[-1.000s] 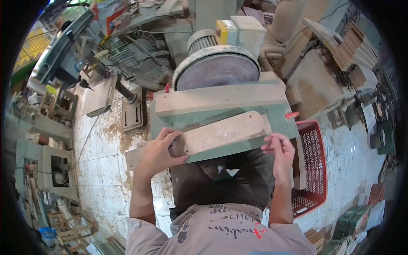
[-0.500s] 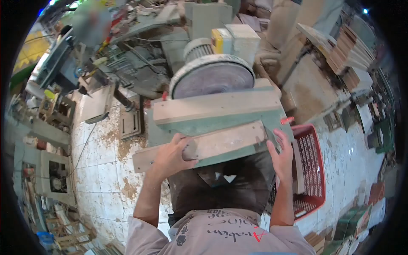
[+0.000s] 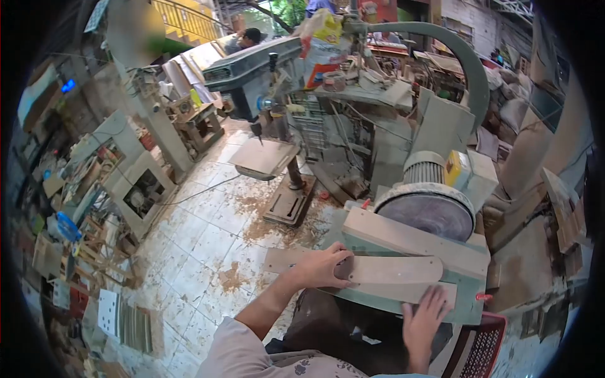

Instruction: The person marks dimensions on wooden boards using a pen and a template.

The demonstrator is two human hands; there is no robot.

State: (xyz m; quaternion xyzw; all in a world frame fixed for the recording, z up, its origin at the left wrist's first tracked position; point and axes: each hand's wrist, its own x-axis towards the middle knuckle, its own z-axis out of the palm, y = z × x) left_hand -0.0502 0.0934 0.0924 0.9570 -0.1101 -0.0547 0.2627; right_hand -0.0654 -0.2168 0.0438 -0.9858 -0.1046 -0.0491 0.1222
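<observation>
My left hand (image 3: 324, 266) grips a flat wooden board (image 3: 394, 269) with a rounded right end, thumb along its lower edge. A second, square-ended board (image 3: 403, 292) shows beneath it, on the green table (image 3: 465, 283) of a disc sander. My right hand (image 3: 427, 321) is open, its spread fingertips on the right end of the lower board. Just beyond, a long wooden fence board (image 3: 413, 238) lies across the table before the round sanding disc (image 3: 426, 215).
A red plastic basket (image 3: 498, 327) stands at the lower right. To the left is a drill press with a tilted table (image 3: 265, 157) and a floor base (image 3: 290, 205). Sawdust lies on the white tiles (image 3: 195, 246). A person (image 3: 246, 39) is in the background.
The view has swung left and up, bringing the drill press into fuller sight. My right hand has moved from beside the boards onto the lower one. The rounded board end now shows on top.
</observation>
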